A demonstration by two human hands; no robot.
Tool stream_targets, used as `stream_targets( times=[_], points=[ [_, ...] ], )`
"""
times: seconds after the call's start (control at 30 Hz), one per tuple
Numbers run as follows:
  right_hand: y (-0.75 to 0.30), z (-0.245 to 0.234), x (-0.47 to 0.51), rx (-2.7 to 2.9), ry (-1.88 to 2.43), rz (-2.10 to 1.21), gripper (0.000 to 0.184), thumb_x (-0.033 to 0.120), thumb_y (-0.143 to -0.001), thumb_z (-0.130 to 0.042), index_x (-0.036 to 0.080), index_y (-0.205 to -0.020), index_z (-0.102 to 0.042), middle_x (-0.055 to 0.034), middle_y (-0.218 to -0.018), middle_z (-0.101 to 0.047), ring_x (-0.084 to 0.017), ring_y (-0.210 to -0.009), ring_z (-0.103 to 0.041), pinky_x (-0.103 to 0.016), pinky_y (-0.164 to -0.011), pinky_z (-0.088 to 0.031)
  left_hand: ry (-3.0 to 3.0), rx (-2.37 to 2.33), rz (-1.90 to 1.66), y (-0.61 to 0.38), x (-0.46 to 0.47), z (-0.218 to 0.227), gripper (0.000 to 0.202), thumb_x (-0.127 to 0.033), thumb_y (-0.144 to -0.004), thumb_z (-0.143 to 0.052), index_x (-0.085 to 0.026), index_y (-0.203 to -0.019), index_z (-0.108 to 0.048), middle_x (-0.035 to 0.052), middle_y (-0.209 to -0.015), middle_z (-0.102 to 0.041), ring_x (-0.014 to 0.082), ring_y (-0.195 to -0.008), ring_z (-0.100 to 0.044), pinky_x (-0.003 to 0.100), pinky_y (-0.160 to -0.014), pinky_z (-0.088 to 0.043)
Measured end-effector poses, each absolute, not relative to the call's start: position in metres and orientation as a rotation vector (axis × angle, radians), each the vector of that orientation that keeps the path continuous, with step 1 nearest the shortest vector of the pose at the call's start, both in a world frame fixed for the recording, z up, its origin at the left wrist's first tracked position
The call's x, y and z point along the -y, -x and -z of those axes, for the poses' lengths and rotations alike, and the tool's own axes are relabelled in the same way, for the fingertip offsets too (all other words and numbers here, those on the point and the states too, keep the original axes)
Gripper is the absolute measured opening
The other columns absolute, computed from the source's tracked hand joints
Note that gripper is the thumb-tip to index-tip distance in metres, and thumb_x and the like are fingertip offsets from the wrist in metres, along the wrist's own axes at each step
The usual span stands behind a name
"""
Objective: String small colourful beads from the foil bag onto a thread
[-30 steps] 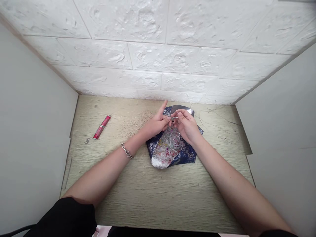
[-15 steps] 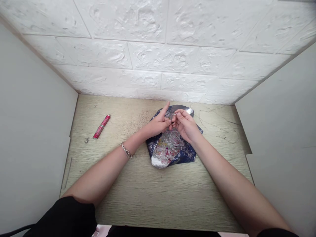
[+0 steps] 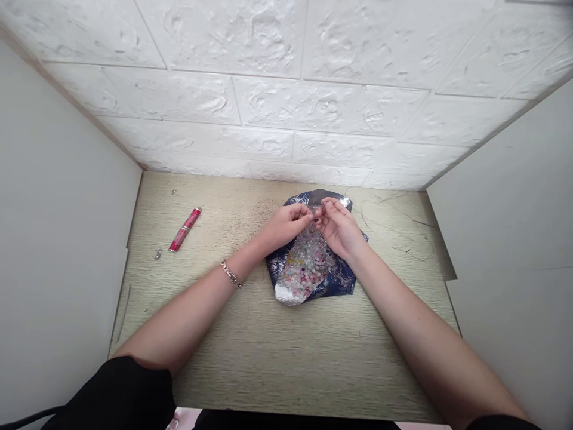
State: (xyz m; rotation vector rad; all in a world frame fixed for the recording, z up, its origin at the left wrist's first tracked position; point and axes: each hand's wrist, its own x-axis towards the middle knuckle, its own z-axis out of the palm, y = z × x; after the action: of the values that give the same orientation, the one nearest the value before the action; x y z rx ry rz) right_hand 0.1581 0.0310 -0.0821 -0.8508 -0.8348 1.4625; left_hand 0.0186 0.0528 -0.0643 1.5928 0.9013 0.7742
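Observation:
A dark blue foil bag point(image 3: 342, 276) lies open on the wooden desk point(image 3: 277, 352), with a heap of small pastel beads point(image 3: 304, 266) spilling over it. Both my hands meet above the far end of the bag. My left hand point(image 3: 284, 226) is closed, fingers curled and pinched toward the right hand. My right hand point(image 3: 340, 227) is closed too, its fingertips pinched against those of the left. Something tiny sits between the fingertips; I cannot make out what. A metal bracelet point(image 3: 231, 275) circles my left wrist.
A red tube point(image 3: 184, 229) lies at the desk's left, with a small metal clasp point(image 3: 157, 255) beside it. Thin threads point(image 3: 398, 230) trail over the right part of the desk. White panels wall in both sides and a white brick-pattern wall stands behind.
My left index finger, raised and pointing up before, has curled down into the pinch. Both hands stay over the far end of the bag.

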Motion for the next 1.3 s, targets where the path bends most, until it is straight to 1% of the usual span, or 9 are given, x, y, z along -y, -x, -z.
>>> stream_targets(
  times=[0.17,0.4,0.53,0.67,0.83,0.97,1.3],
  points=[
    [-0.1582,0.0819,-0.0314,0.853,0.901,-1.484,0.021,0.039,-0.070,-0.058,0.024,-0.083,-0.050,0.0036,-0.077,-0.054,-0.007,-0.059,-0.048,-0.021,-0.052,-0.041,-1.554,-0.866,-0.855,-0.0203,-0.0530,0.0676,0.020,-0.033,-0.072,-0.052,-0.013,-0.070,-0.052,-0.0031,-0.059,-0.047,0.0044,-0.051,-0.038,0.019,-0.050,-0.030],
    [-0.1573,0.0797,-0.0294,0.778,0.840,-1.570,0.020,0.033,-0.066,-0.064,0.023,-0.080,-0.054,0.0035,-0.074,-0.055,-0.007,-0.060,-0.047,-0.020,-0.056,-0.041,-1.464,-0.898,-0.938,-0.0208,-0.0487,0.0633,0.020,-0.034,-0.072,-0.053,-0.014,-0.071,-0.052,-0.0057,-0.052,-0.041,0.0029,-0.044,-0.029,0.018,-0.044,-0.025],
    [-0.1570,0.0796,-0.0292,0.793,0.864,-1.571,0.019,0.032,-0.067,-0.063,0.023,-0.080,-0.054,0.0040,-0.074,-0.055,-0.007,-0.062,-0.049,-0.022,-0.062,-0.043,-1.465,-0.921,-1.011,-0.0213,-0.0456,0.0621,0.020,-0.034,-0.071,-0.053,-0.014,-0.070,-0.052,-0.0050,-0.052,-0.042,0.0030,-0.044,-0.030,0.018,-0.043,-0.024],
    [-0.1566,0.0808,-0.0296,0.813,0.877,-1.560,0.020,0.032,-0.066,-0.064,0.023,-0.080,-0.054,0.0043,-0.073,-0.056,-0.007,-0.062,-0.050,-0.023,-0.064,-0.043,-1.507,-0.946,-1.023,-0.0213,-0.0444,0.0632,0.021,-0.034,-0.071,-0.054,-0.014,-0.069,-0.053,-0.0047,-0.052,-0.042,0.0038,-0.046,-0.032,0.019,-0.044,-0.024],
    [-0.1560,0.0811,-0.0291,0.867,0.892,-1.539,0.017,0.033,-0.067,-0.063,0.024,-0.079,-0.054,0.0050,-0.074,-0.056,-0.007,-0.062,-0.050,-0.024,-0.064,-0.044,-1.512,-0.975,-1.028,-0.0213,-0.0444,0.0636,0.021,-0.035,-0.070,-0.054,-0.014,-0.067,-0.052,-0.0052,-0.050,-0.040,0.0037,-0.044,-0.031,0.018,-0.043,-0.024],
    [-0.1559,0.0808,-0.0282,0.849,0.853,-1.563,0.017,0.031,-0.066,-0.064,0.023,-0.079,-0.056,0.0048,-0.073,-0.056,-0.007,-0.063,-0.050,-0.023,-0.064,-0.044,-1.500,-0.977,-1.032,-0.0214,-0.0446,0.0631,0.020,-0.033,-0.070,-0.055,-0.014,-0.067,-0.052,-0.0048,-0.051,-0.042,0.0034,-0.045,-0.032,0.018,-0.042,-0.024],
    [-0.1542,0.0796,-0.0285,0.798,0.822,-1.600,0.016,0.028,-0.064,-0.067,0.023,-0.076,-0.060,0.0047,-0.071,-0.057,-0.006,-0.061,-0.050,-0.021,-0.062,-0.044,-1.505,-0.952,-1.029,-0.0211,-0.0461,0.0660,0.019,-0.032,-0.071,-0.055,-0.013,-0.067,-0.052,-0.0054,-0.050,-0.039,0.0032,-0.045,-0.031,0.018,-0.043,-0.024]
  ],
)
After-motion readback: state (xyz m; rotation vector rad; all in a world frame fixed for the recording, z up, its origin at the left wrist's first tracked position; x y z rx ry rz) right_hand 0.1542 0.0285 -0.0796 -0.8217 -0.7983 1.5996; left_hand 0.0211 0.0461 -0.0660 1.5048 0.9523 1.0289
